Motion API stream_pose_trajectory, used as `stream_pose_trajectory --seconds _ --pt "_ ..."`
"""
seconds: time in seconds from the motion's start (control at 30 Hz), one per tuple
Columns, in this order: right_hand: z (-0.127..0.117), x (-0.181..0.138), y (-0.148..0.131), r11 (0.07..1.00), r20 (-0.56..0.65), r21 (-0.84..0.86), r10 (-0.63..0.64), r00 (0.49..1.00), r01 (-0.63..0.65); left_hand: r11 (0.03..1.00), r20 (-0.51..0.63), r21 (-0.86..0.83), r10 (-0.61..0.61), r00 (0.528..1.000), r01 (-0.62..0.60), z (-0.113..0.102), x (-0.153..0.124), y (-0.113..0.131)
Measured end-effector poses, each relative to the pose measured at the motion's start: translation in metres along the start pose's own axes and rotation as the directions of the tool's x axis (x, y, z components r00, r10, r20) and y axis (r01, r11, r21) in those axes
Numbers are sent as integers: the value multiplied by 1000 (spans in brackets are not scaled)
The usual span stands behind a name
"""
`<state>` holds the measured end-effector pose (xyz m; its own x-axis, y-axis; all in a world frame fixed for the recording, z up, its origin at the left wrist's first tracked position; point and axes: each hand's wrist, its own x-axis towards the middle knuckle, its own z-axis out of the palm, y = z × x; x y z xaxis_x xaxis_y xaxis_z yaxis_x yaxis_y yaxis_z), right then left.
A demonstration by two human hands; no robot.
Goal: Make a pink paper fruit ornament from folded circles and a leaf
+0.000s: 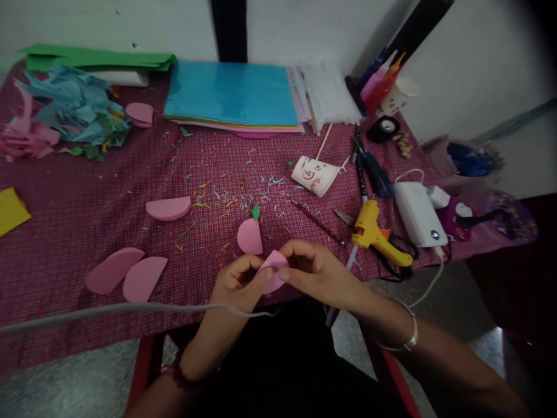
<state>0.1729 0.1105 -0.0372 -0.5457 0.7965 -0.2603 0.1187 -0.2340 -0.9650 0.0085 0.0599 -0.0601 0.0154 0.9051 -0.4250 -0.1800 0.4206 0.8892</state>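
Note:
A small pink paper piece [275,268] is pinched between both hands at the near edge of the table. My left hand [241,283] grips its lower left side with curled fingers. My right hand [314,270] closes on its upper right side; a metal bangle sits on that wrist. Just beyond the hands lies a folded pink petal with a green tip [250,235]. More pink half-circle pieces [126,276] lie to the left on the checked red tablecloth [87,209].
A yellow glue gun [378,235], scissors [346,217], a red pencil [315,220], a tipped paper cup [314,175] and a white power adapter [418,213] lie at right. Stacked coloured paper sheets [230,93] and crumpled paper scraps [73,113] sit at the back. A grey cable [130,307] crosses the front.

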Motion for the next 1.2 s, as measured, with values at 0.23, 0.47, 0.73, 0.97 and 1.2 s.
stream_pose_trajectory --seconds 0.23,0.47,0.73,0.97,1.2 --pt "-1 6 4 981 -64 127 159 985 -150 946 -129 177 295 947 -271 -12 -4 6" --pt "-3 9 10 964 -54 199 191 980 -177 132 298 745 811 504 -654 -25 -7 -1" --pt "8 6 8 942 -18 251 234 972 -222 -72 381 798 829 408 -598 -15 -15 -12" --pt "6 -1 9 960 9 251 123 992 -121 842 -174 438 423 889 -315 -9 -11 -8" --pt "13 7 7 987 0 48 150 989 -150 1000 -124 -12 3 992 -4 -6 -9 -12"
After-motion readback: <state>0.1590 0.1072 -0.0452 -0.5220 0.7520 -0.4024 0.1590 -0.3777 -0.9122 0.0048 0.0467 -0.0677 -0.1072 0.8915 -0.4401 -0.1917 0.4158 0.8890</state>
